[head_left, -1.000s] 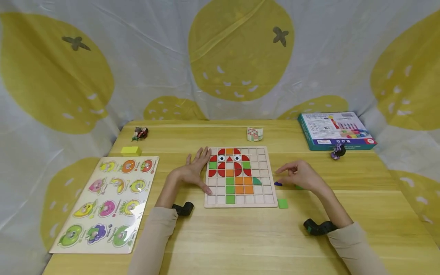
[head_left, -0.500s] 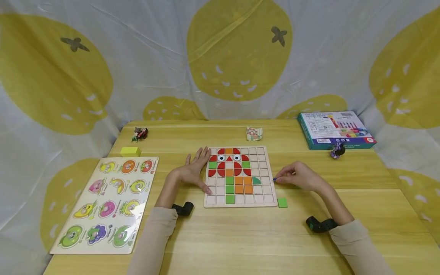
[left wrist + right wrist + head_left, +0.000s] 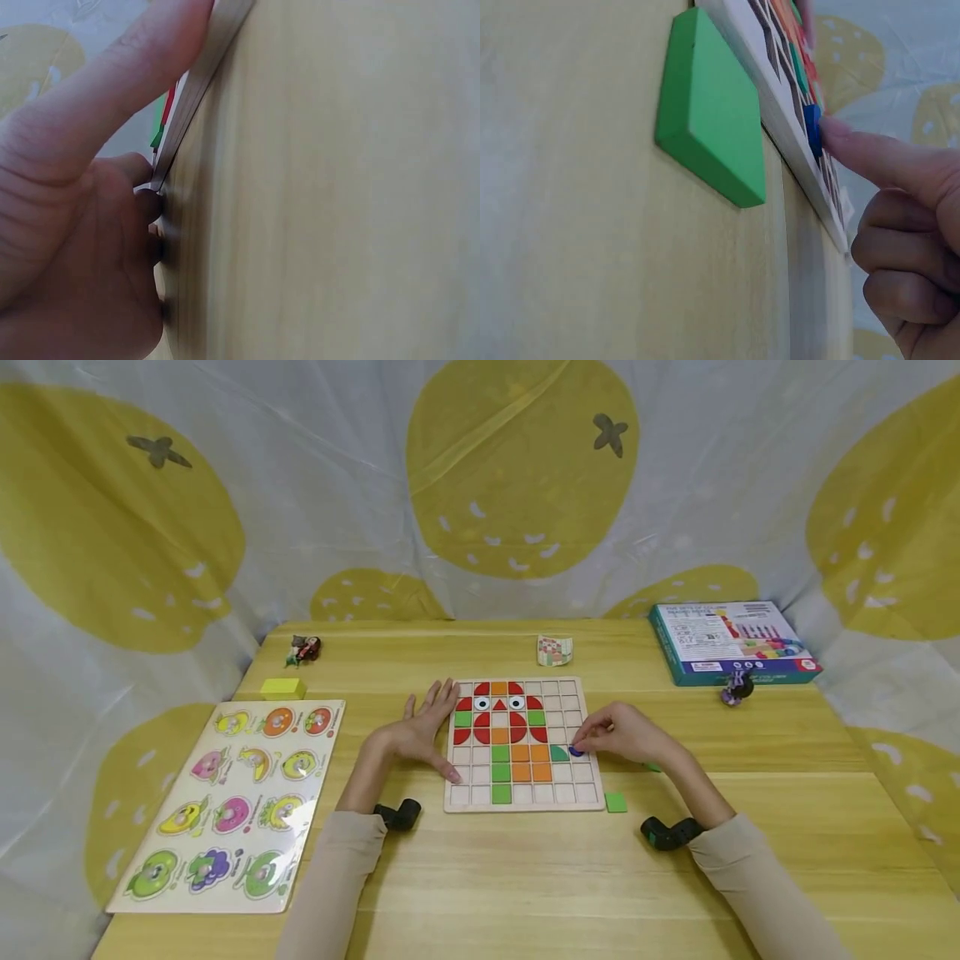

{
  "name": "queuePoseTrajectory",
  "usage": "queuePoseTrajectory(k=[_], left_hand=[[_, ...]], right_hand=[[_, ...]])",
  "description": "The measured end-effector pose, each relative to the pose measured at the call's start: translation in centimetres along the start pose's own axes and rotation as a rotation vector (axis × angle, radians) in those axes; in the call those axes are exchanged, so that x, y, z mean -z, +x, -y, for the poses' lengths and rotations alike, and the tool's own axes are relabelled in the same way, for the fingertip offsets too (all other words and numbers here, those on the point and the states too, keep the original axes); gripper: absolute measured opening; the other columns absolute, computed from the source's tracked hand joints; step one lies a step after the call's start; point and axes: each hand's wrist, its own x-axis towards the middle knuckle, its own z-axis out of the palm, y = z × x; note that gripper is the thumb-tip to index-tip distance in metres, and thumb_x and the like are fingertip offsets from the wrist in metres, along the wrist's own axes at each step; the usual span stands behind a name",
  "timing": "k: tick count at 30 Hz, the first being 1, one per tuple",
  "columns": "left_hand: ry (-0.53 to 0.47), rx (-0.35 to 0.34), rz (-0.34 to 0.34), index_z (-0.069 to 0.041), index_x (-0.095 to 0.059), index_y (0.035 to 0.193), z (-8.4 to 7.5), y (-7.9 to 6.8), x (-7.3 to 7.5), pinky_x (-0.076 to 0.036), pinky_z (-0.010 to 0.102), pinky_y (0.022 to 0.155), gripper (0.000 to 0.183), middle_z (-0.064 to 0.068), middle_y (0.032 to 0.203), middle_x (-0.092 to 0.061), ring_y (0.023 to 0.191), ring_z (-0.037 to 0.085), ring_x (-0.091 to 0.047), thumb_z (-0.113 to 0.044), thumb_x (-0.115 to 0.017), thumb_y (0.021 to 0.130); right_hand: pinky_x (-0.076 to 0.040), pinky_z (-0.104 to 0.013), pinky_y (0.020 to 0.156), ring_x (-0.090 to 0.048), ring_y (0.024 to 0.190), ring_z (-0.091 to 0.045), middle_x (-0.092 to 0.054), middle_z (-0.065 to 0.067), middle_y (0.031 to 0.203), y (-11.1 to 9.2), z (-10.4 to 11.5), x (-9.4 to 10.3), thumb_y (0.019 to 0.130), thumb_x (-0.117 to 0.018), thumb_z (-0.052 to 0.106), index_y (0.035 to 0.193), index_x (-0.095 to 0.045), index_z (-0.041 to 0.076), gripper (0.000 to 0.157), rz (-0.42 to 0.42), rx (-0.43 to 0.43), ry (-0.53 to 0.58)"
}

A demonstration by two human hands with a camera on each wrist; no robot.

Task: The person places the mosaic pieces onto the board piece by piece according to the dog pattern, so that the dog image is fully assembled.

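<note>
A wooden grid board (image 3: 461, 796) lies mid-table, with red, orange, green and eye-patterned tiles set in its cells. My left hand (image 3: 414, 737) rests against the board's left edge, fingers spread and thumb on the frame. Over the right side of the board, my right hand (image 3: 628, 732) pinches a small blue curved tile (image 3: 575, 751) between thumb and fingertips. Just left of the blue tile sits a teal quarter-circle tile (image 3: 558, 753). In the right wrist view the blue tile (image 3: 813, 129) is at the grid, partly behind a fingertip; whether it lies inside a cell I cannot tell.
A green square tile (image 3: 616, 802) lies off the board's lower right corner. Another green tile (image 3: 652, 767) shows partly under the right wrist. A fruit puzzle board (image 3: 296, 885) lies left, below a yellow block (image 3: 283, 689). A pattern card (image 3: 554, 651), box (image 3: 731, 639) and figurine (image 3: 738, 688) stand behind.
My right hand has picked the blue tile up from the table beside the board and carried it left over the grid. The left hand stays put.
</note>
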Motion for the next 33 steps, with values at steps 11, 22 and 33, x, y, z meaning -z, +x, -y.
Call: queuePoseTrajectory(k=[11,22,33], left_hand=[[0.004,-0.003,0.002,-0.014,0.015,0.154,-0.3,0.2,0.3,0.016,0.059,0.117,0.149,0.007,0.161,0.024,0.149,0.026,0.024,-0.058,-0.087,0.055],[0.002,-0.006,0.003,-0.013,0.015,0.154,-0.3,0.3,0.3,0.016,0.059,0.116,0.148,0.008,0.161,0.023,0.149,0.027,0.024,-0.056,-0.087,0.056],[0.016,0.006,0.006,-0.015,0.016,0.154,0.1,0.1,0.1,0.015,0.06,0.117,0.148,0.007,0.161,0.024,0.148,0.027,0.025,-0.059,-0.086,0.056]], right_hand=[[-0.032,-0.017,0.053,-0.045,0.062,-0.01,-0.068,0.001,0.074,-0.5,0.1,0.5,0.082,-0.076,0.019,0.091,-0.078,0.019,0.01,0.078,0.027,0.006],[-0.033,-0.017,0.053,-0.044,0.061,-0.008,-0.067,0.001,0.074,-0.3,-0.3,0.7,0.081,-0.077,0.019,0.09,-0.078,0.017,0.01,0.104,0.027,0.061],[-0.03,-0.021,0.048,-0.034,0.055,-0.006,-0.055,0.002,0.073,-4.0,-1.7,2.6,0.082,-0.077,0.033,0.106,-0.076,0.02,0.027,-0.066,-0.056,0.063]])
